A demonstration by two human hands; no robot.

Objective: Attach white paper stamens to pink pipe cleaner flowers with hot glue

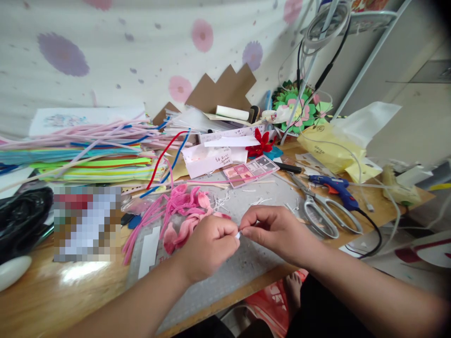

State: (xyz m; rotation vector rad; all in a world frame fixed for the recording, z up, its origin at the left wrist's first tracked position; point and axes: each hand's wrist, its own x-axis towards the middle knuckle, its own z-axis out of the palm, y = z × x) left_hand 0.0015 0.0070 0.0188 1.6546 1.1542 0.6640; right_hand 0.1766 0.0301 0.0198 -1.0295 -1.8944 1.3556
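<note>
My left hand (pixel 213 244) is closed over the grey cutting mat, its thumb and fingers pinched on a small white piece (pixel 238 234). The fingertips of my right hand (pixel 278 232) meet it from the other side, pinched together at the same spot; whatever they grip is mostly hidden. Just beyond my left hand lie fuzzy pink petal shapes (pixel 186 202), twisted from pipe cleaners. Loose pink pipe cleaners (pixel 141 230) fan out to their left. Short white scraps (pixel 221 203) are scattered past my fingers on the cutting mat (pixel 253 277).
Large scissors (pixel 319 211) and a blue glue gun (pixel 334 188) with its cord lie to the right. Bundles of coloured pipe cleaners (pixel 91 169) fill the left back. A red flower (pixel 261 143), a white paper box (pixel 206 159) and a yellow bag (pixel 326 148) stand behind.
</note>
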